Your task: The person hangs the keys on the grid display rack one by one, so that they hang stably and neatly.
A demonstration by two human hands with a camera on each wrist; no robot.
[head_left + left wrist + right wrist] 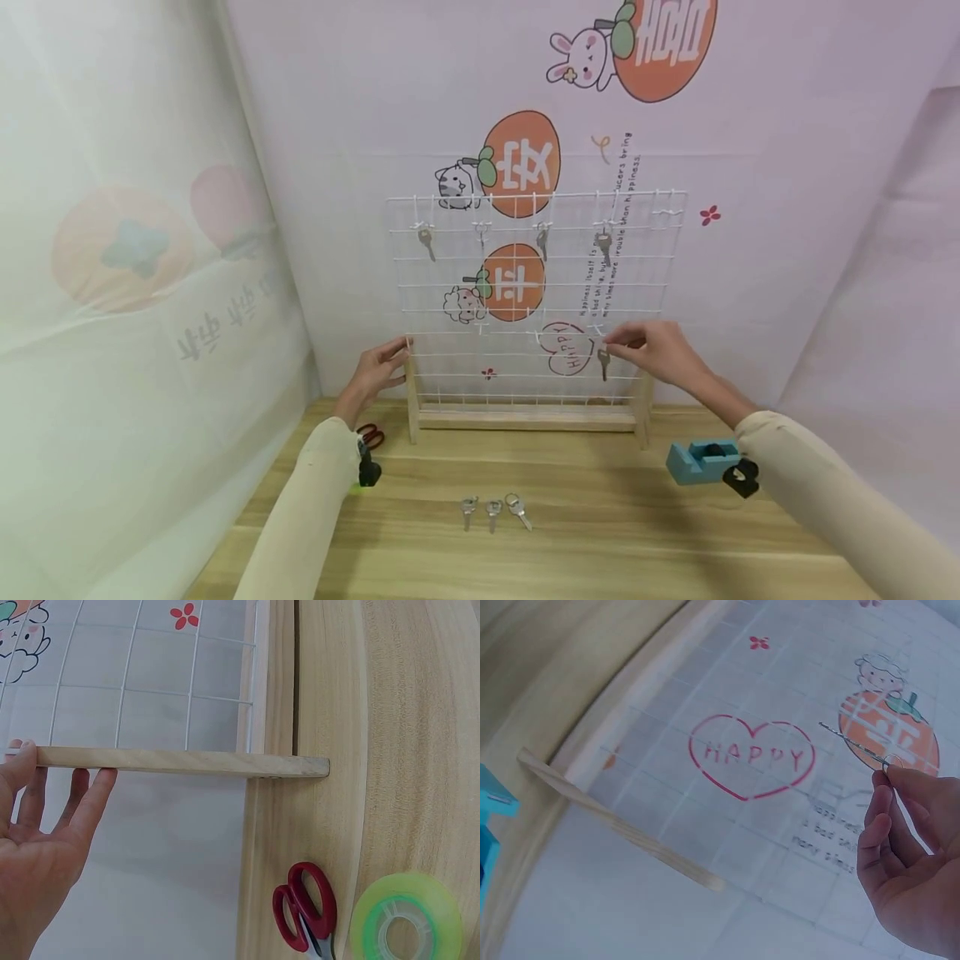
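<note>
A white wire grid rack [465, 354] with wooden side posts stands on the table. My left hand [375, 371] grips the upper end of its left post [180, 761], thumb on one side and fingers on the other. My right hand [660, 354] pinches a key [604, 365] by its ring, in front of the grid's lower right. In the right wrist view the key [847, 739] points away from the fingertips. Several keys, among them a left one [427, 243] and a right one [604, 246], hang from hooks along the top. White hooks [534, 336] also sit lower on the grid.
Three keys [492, 512] lie on the wooden table [585, 533] before the rack. Red-handled scissors [307, 907] and a roll of green tape [420, 915] lie at the left. A blue tape dispenser [697, 462] is near the right forearm. Printed white cloth hangs behind.
</note>
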